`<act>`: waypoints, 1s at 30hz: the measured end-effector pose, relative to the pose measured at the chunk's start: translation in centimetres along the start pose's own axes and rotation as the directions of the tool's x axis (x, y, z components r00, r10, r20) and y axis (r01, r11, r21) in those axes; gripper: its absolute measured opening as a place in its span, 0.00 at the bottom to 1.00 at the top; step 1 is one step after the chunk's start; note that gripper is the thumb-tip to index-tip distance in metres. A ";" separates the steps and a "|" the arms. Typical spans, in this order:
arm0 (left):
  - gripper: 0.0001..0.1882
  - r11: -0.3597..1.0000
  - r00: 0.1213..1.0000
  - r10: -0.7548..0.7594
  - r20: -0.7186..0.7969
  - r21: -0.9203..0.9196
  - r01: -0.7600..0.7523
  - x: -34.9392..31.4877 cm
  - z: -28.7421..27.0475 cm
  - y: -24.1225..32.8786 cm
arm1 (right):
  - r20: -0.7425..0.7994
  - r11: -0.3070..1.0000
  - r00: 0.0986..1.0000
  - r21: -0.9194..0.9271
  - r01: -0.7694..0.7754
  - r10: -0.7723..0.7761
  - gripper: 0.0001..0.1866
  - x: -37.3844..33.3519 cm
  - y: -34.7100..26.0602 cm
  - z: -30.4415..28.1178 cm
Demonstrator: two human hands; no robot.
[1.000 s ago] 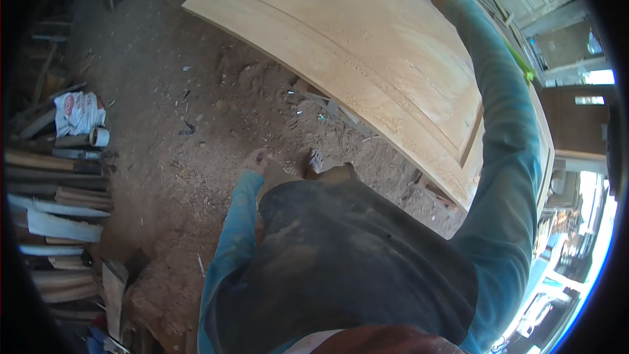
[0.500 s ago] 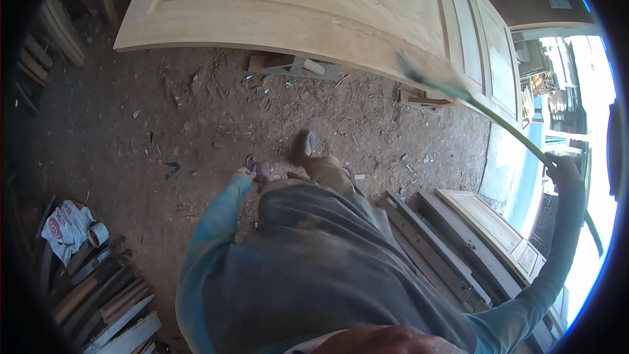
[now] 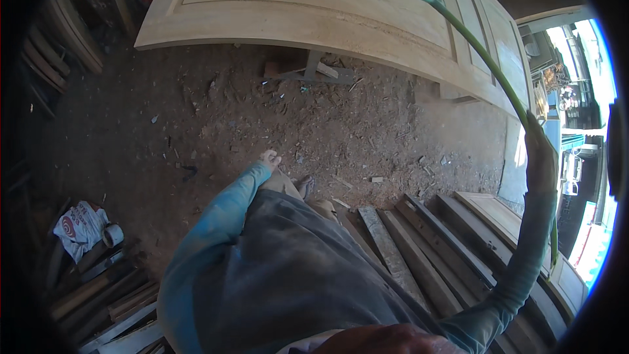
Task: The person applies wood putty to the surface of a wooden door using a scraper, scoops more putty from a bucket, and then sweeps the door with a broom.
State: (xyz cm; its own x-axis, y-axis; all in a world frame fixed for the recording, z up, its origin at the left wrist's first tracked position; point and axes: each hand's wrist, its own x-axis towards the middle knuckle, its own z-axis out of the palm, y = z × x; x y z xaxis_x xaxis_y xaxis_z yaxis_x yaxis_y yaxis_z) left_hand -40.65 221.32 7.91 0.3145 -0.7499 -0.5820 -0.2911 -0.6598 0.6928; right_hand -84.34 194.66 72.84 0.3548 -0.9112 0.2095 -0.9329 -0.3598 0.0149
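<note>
My right hand [image 3: 538, 147], raised at the far right, is closed round the long green handle of a broom [image 3: 481, 49]. The handle runs up and leftward from it, and a short end shows below the hand. At the far end, a teal head with dark bristles is over a pale wooden panelled door [image 3: 262, 26]. Whether the bristles touch the wood I cannot tell. My left hand [image 3: 270, 158] hangs low in front of my body, its fingers loosely curled with nothing visible in them.
Beneath the door stands a wooden support [image 3: 314, 69]. Wood shavings and scraps litter the dirt floor [image 3: 216, 111]. Several planks [image 3: 393, 246] and a panelled piece lie at my right. On my left are stacked timber [image 3: 124, 295], a white bag [image 3: 80, 229] and a tape roll [image 3: 113, 235].
The broom's bristles have moved from near the door's front edge to farther over its surface, up and left. My left hand has swung forward and rightward. My view has shifted as I step.
</note>
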 end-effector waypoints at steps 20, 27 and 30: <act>0.21 0.858 0.911 -0.412 -0.008 0.333 0.391 -1.7 -24.5 -25.8 | 0.223 0.655 0.905 -0.752 -0.077 0.363 0.16 -8.9 -11.5 -11.7; 0.20 0.787 0.888 -0.453 -0.082 0.431 0.441 -0.1 -27.9 -35.6 | 0.214 0.910 0.909 -0.298 -0.289 0.359 0.19 -5.6 -33.3 -7.7; 0.20 0.848 0.870 -0.492 -0.008 0.222 0.482 2.2 -27.1 -33.9 | 0.211 0.980 0.977 -0.185 0.072 -0.032 0.21 -2.1 -43.1 -3.5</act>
State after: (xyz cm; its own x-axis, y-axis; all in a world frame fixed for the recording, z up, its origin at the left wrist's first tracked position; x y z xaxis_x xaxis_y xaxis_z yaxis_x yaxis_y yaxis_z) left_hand -5.60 243.34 -5.32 0.4247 -0.3275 -0.8440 -0.2963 -0.9312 0.2123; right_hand -45.12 212.82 75.21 0.3891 -0.9212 -0.0025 -0.9003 -0.3809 0.2105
